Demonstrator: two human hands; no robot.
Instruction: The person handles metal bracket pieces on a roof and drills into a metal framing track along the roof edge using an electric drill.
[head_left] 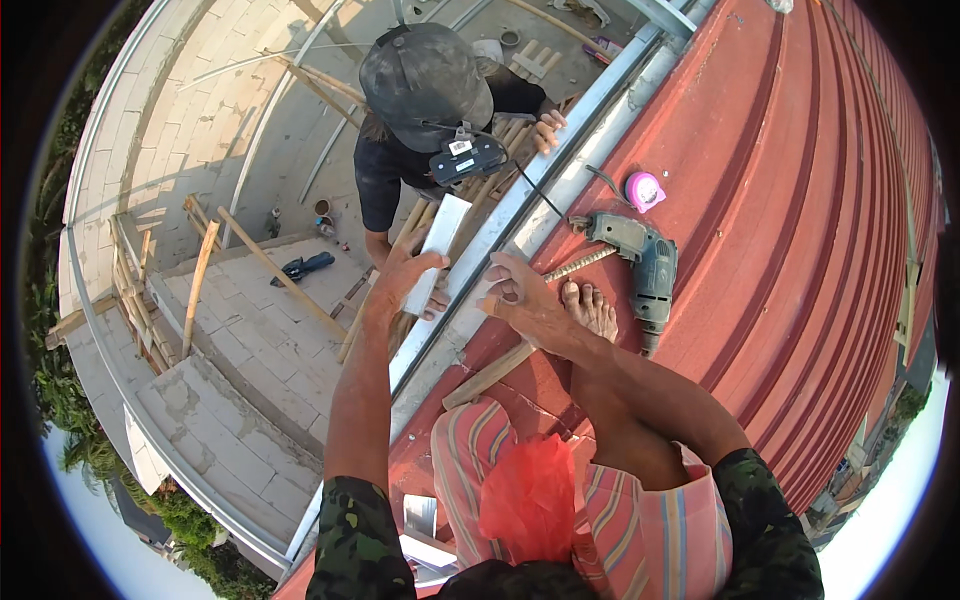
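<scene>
My left hand (pixel 406 268) is closed on a short silver metal channel piece (pixel 437 252), held tilted over the long metal beam (pixel 478 245). A co-worker's hand (pixel 436 303) is by the lower end of that piece; their other hand (pixel 548 132) rests on the beam farther up. Just right of the beam, my right hand (pixel 518 292) has its fingers curled toward the thumb; whatever they pinch is too small to make out. Near it lies a drill (pixel 650 275) with a long bit (pixel 580 263), beside my bare foot (pixel 592 310).
A pink tape measure (pixel 645 190) sits on the red corrugated roof (pixel 760 240). A wooden stick (pixel 488 376) lies before my knees, and a red plastic bag (pixel 530 495) on my lap. Left of the beam, a co-worker (pixel 425 90) stands lower down among block walls (pixel 240 340) and timber poles (pixel 200 285).
</scene>
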